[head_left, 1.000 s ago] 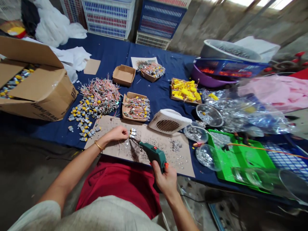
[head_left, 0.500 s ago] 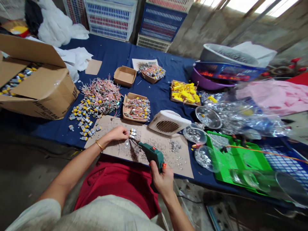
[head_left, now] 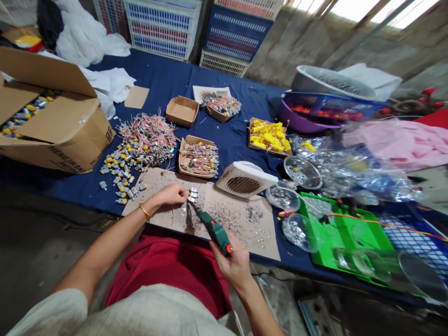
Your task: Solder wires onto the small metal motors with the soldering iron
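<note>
My right hand (head_left: 233, 261) is wrapped round the handle of a green soldering gun (head_left: 214, 229) with orange and red controls. Its thin tip points left and reaches the lowest of several small motors (head_left: 192, 194) lined up on a cardboard sheet (head_left: 224, 205). Just left of that row, my left hand (head_left: 174, 194) is closed in a pinch, and what its fingertips hold is too small to make out. A gold bangle circles the left wrist. Beside it lie loose yellow-capped motors (head_left: 121, 179) and a heap of wired motors (head_left: 149, 137).
A white vented box (head_left: 245, 179) stands behind the gun. Farther back are a carton of wired motors (head_left: 199, 157) and a carton of yellow parts (head_left: 269, 134). To the right sit bowls of small metal pieces (head_left: 299, 231) and a green tray (head_left: 345, 238). A large cardboard box (head_left: 66, 135) occupies the left.
My right hand has shifted slightly left and down, and the soldering gun has tilted more steeply, with its tip still by the motors. My left hand stays in place.
</note>
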The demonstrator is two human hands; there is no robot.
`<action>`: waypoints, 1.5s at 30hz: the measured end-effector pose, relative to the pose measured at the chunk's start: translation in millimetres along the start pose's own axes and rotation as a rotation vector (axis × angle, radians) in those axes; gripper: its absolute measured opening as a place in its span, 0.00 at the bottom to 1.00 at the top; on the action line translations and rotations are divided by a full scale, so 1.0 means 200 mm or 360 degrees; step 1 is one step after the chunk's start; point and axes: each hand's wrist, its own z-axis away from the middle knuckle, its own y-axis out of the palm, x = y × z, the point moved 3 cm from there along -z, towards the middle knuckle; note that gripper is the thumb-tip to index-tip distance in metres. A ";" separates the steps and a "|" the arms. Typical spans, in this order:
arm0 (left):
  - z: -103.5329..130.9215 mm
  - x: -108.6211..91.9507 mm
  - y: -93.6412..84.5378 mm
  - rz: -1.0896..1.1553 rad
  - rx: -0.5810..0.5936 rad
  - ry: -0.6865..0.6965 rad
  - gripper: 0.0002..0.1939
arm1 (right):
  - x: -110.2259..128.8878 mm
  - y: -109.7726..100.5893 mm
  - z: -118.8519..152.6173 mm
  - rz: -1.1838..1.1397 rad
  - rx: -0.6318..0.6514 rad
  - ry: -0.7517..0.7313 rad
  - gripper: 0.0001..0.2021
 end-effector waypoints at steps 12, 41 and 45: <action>0.00 0.01 0.00 -0.0030 -0.0021 0.0009 0.08 | -0.03 -0.07 0.20 -0.0151 -0.0551 0.0995 0.20; 0.17 0.04 -0.08 0.0506 -0.0239 0.0132 0.11 | -0.17 -0.23 0.01 -0.0623 -0.0107 0.1155 0.27; 0.12 0.03 -0.04 0.0467 -0.0371 -0.0027 0.14 | -0.25 -0.22 -0.13 -0.0559 0.0027 0.1122 0.29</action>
